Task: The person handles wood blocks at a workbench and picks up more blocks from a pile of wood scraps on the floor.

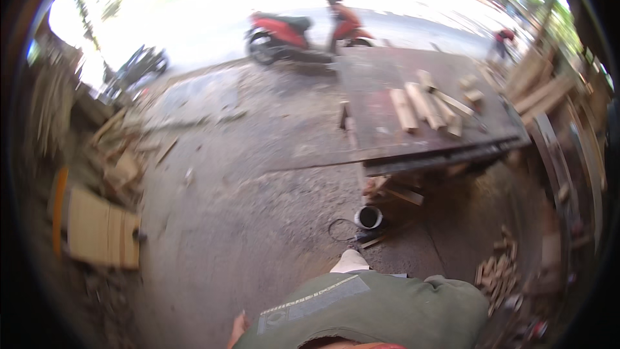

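Note:
At the lower edge, only a small, blurred part of my left hand (238,329) shows beside my green shirt (381,304). Its fingers are too smeared and cut off to read, and I see nothing held in it. My right hand is out of view. Ahead and to the right stands a worn wooden table (374,132), out of reach of the visible hand. Several short wooden blocks (426,106) lie on its top. On the floor before the table is a white round container (369,218) with a dark inside, and a dark cable (337,228) loops beside it.
Stacked boards (103,229) and scrap wood (123,168) line the left side. Offcuts (498,274) pile up at the lower right, below leaning planks (549,94). A red scooter (284,32) stands beyond the table, near a bright road. A person (502,42) is far right.

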`<state>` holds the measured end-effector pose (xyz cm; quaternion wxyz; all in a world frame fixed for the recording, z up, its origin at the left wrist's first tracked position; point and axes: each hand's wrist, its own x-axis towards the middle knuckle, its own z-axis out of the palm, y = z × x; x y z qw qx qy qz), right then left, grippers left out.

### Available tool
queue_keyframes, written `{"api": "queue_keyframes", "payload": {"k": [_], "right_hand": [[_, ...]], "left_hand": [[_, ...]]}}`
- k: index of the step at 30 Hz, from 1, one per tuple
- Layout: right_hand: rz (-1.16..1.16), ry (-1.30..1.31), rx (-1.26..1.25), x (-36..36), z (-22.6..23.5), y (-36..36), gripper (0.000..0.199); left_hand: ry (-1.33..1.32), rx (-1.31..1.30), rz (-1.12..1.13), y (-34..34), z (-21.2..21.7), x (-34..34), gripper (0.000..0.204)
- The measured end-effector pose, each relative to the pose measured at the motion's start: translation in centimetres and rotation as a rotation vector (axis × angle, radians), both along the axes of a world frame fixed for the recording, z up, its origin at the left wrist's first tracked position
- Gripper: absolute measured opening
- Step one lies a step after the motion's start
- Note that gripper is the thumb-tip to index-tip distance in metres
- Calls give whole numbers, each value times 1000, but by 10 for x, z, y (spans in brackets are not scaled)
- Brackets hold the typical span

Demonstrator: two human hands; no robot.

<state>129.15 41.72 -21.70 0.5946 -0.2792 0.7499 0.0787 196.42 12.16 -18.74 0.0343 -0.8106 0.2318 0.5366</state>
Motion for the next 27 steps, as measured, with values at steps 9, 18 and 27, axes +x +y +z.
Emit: {"api": "queue_keyframes", "payload": {"k": [9, 18, 27], "right_hand": [[-565, 123, -369, -91, 28, -332, 82], [554, -190, -510, 378, 77, -601, 60], [1215, -46, -309, 735, -7, -698, 58]], "left_hand": [[381, -496, -154, 80, -9, -24, 70], [-209, -376, 1038, 290, 51, 202, 56], [-180, 119, 1472, 379, -21, 197, 70]]}}
